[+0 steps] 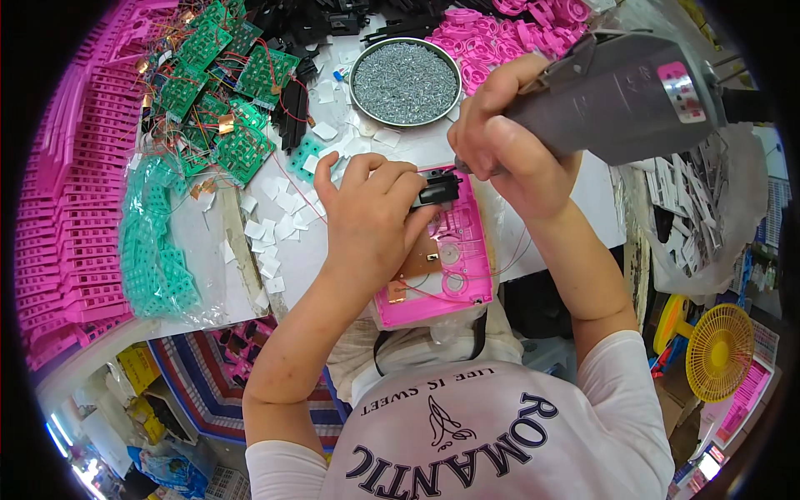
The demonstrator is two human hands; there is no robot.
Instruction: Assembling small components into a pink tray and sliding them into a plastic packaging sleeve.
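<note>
My right hand (521,146) grips a dark grey electric screwdriver (612,104) that slants down to the left. Its tip end is close to a black plastic part (440,188) at the far end of a pink plastic casing (477,250); whether it touches is hidden by my fingers. With bent fingers and thumb, my left hand (367,212) holds the black part against the casing. A brown circuit board (419,257) with thin red wires lies inside the casing, partly covered by my left hand. The casing rests near the table's front edge, by my body.
Beyond my hands stands a round dish of small screws (406,83). Green circuit boards (242,142) with wires, teal pads (154,250) and stacked pink panels (79,208) fill the left. Pink parts (500,42) lie at the back. A yellow fan (719,352) is at right.
</note>
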